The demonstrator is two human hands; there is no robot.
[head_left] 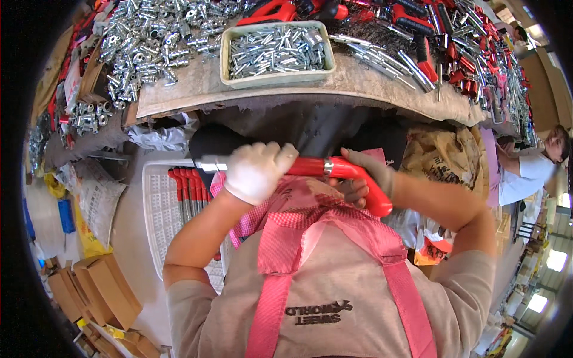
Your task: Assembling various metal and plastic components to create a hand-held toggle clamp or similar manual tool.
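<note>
Across my lap lies a red tool with a bent, pistol-like handle point(377, 200), a silver collar round its middle and a silver metal end at the left; I cannot tell its exact kind. My left hand point(259, 171), in a white glove, is closed round its straight barrel near the silver end. My right hand point(369, 174), also gloved, grips it by the bend of the handle, fingers curled beneath. Below my left forearm, a white plastic basket point(156, 221) holds several red-handled tools point(190, 186) with metal shafts, lying side by side.
Ahead, a workbench point(197, 95) carries a pale tray point(280, 78) of metal pins, heaped silver fittings point(140, 53) and several red-and-black tools point(412, 21). Metal rods point(382, 58) lie at its right. Cardboard boxes point(107, 292) stand at the left; another person point(528, 170) is at the far right.
</note>
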